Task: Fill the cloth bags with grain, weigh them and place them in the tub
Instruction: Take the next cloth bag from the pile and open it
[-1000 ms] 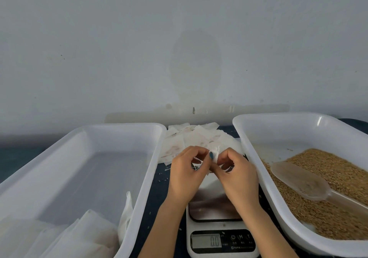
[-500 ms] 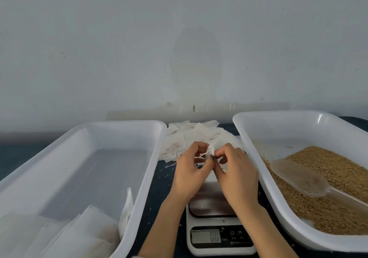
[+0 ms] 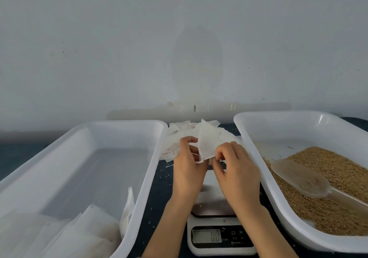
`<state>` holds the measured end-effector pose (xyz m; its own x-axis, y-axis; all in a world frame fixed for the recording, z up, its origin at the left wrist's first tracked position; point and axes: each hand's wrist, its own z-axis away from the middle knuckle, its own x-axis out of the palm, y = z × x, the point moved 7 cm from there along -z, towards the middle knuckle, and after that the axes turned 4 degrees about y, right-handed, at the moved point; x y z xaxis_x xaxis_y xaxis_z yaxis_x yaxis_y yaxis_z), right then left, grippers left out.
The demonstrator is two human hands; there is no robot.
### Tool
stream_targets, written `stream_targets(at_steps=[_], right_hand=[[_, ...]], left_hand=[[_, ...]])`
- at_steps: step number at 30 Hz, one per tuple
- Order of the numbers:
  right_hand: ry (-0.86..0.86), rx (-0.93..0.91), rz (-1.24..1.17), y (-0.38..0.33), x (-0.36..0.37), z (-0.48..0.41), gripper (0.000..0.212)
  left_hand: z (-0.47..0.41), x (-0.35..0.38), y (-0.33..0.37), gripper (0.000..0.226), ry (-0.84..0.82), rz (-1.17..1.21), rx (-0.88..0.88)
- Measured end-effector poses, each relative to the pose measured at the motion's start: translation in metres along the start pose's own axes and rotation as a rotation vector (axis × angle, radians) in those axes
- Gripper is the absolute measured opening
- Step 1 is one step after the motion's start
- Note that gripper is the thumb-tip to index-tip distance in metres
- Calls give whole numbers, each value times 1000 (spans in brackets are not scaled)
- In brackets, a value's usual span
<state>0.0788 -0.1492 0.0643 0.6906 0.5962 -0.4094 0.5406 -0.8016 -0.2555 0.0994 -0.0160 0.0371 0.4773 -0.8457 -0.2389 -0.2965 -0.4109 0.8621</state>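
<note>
I hold one empty white cloth bag (image 3: 207, 142) upright above the scale (image 3: 217, 235), its closed end pointing away from me. My left hand (image 3: 188, 170) pinches its lower left edge and my right hand (image 3: 235, 168) pinches the lower right edge at the mouth. Behind the hands lies a pile of empty bags (image 3: 179, 138). The right tub (image 3: 251, 138) holds brown grain (image 3: 334, 180) with a clear plastic scoop (image 3: 300, 180) lying on it. The left tub (image 3: 151, 158) holds several white bags (image 3: 75, 235) at its near end.
The scale display reads zero and its steel plate is partly under my forearms. Loose grains dot the dark tabletop (image 3: 161, 190) between the left tub and the scale. A plain pale wall (image 3: 179, 48) stands close behind the tubs.
Both hands lifted one bag off the pile and spread it; it now stands up flat between my fingers, where before it was bunched small.
</note>
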Motion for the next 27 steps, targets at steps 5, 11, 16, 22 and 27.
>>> stream_targets(at_steps=[5, 11, 16, 22, 27], right_hand=[[3, 47, 58, 2, -2, 0, 17], [53, -105, 39, -10, -7, -1, 23], [51, -166, 93, -14, -5, -1, 25], [-172, -108, 73, -13, 10, 3, 28], [-198, -99, 115, -8, 11, 2, 15]], left_hand=[[-5, -15, 3, 49, 81, -124, 55], [-8, -16, 3, 50, 75, -91, 30], [-10, -15, -6, 39, 64, 57, -67], [-10, -16, -10, 35, 93, 152, -122], [-6, -16, 7, 44, 54, 28, 15]])
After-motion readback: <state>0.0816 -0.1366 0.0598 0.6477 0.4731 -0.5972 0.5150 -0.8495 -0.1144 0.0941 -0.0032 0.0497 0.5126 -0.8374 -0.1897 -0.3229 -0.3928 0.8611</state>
